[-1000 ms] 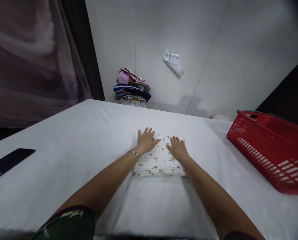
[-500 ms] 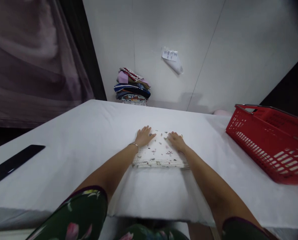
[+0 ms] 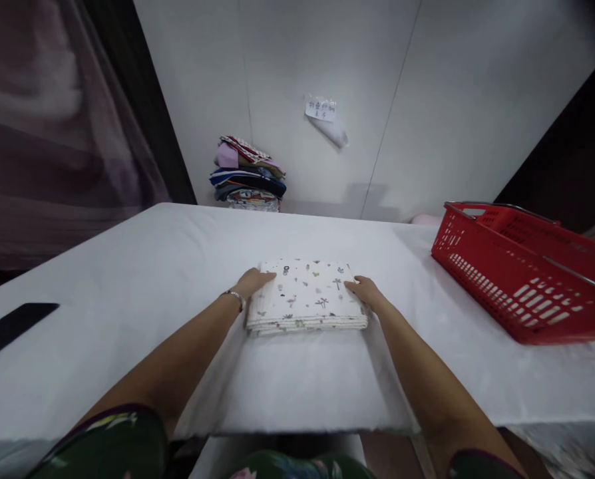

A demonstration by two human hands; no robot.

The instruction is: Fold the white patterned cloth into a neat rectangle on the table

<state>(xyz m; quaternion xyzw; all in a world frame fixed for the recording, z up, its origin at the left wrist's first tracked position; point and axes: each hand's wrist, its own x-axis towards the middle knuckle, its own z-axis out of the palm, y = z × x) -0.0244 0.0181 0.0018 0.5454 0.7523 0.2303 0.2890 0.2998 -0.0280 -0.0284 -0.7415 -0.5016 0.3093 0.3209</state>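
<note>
A folded white cloth (image 3: 307, 293) with small printed plants and animals lies flat in front of me, its layered folded edge toward me. My left hand (image 3: 253, 282), with a bracelet at the wrist, grips the cloth's left side, thumb on top and fingers at or under the edge. On the opposite side my right hand (image 3: 367, 291) holds the right edge the same way, its thumb over the top. The fingertips of both hands are partly hidden by the cloth.
The table (image 3: 142, 279) has a white cover. A red plastic basket (image 3: 517, 273) stands at the right. A dark flat object (image 3: 15, 326) lies at the left edge. Against the wall at the back is a stack of folded fabrics (image 3: 247, 176). A handwritten note (image 3: 321, 108) hangs above.
Both hands have moved from lying flat on top of the cloth out to its left and right edges, and now grip it there. The view has shifted slightly to the right.
</note>
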